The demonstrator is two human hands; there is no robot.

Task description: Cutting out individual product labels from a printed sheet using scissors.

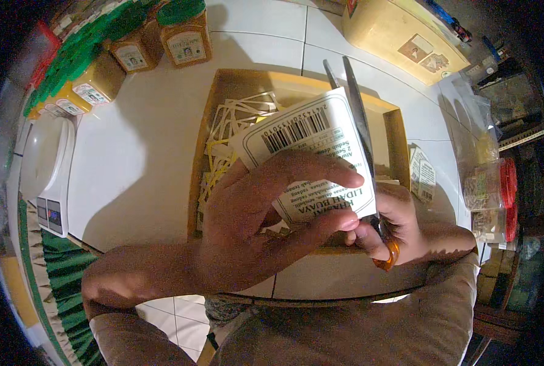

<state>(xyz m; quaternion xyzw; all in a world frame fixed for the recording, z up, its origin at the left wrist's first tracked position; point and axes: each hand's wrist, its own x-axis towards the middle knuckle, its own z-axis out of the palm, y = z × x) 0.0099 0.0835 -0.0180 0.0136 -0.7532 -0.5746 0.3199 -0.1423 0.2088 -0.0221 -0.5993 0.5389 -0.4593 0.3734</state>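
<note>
My left hand (272, 196) pinches a printed paper label (315, 132) by its right side, between thumb and curled fingers. The label bears writing and a barcode and lies tilted above a shallow cardboard box (403, 146). My right hand (391, 224), with an orange ring on one finger, grips metal scissors (358, 100) by the handles, which are mostly hidden. The blades point away from me and stand apart, one along the label's right edge. Thin paper frames and offcuts (249, 110) fill the box's left part.
Several green-lidded jars (187, 41) stand at the far left, near a white kitchen scale (54, 183). Cut labels (422, 171) lie right of the box. A cream container (405, 36) stands far right. Red-lidded tubs (487, 187) line the right side.
</note>
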